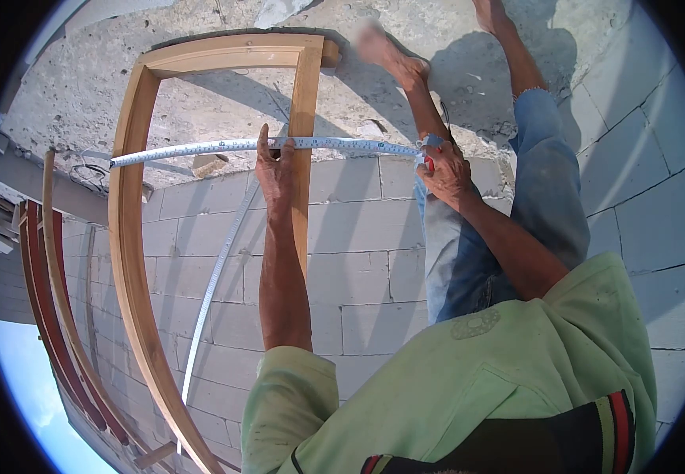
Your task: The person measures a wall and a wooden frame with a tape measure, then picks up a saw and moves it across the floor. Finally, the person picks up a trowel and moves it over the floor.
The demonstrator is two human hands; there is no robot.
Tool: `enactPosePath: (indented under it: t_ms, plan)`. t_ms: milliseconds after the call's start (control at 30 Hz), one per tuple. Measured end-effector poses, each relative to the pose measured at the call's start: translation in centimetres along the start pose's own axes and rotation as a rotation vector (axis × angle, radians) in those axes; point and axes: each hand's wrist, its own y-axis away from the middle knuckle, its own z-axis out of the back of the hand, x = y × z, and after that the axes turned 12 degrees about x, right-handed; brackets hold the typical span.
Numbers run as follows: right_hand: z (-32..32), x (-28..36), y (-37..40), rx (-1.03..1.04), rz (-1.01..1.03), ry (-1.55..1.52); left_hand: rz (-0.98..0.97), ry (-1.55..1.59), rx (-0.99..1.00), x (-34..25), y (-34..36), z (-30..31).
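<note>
The right hand [447,178] has its grip closed around the tape measure [429,163]. The left hand [275,170] grips the extended blade [200,148], which spans the wooden frame [126,245].

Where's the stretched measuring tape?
In the head view, the measuring tape runs across the wooden frame, from its left side past the left hand to the right hand.

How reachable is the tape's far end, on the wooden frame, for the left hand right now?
Probably yes, with a stretch: the left hand is at the tape on the nearer side of the wooden frame, and nothing visible blocks the way along to the far end.
</note>
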Motion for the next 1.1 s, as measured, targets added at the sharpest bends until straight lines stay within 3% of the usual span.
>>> enactPosePath:
  t_ms: [533,700,933,1033,1100]
  plan:
    - [-0.1,0.0,0.0,-0.001,-0.005,-0.008,0.004,-0.009,-0.031,0.4,-0.2,-0.1]
    - [0.2,0.3,-0.1,0.061,-0.041,-0.005,-0.032,-0.126,-0.048,0.0,-0.1,-0.1]
    - [0.9,0.3,-0.4,0.080,-0.047,0.014,-0.023,-0.097,-0.041,2.1,-1.0,0.4]
    - [2.4,1.0,-0.6,0.236,-0.137,0.105,-0.124,-0.011,-0.081,2.2,-1.0,0.2]
    - [3.2,1.3,-0.4,0.183,-0.104,0.121,-0.073,0.002,-0.069,2.1,-1.1,0.6]
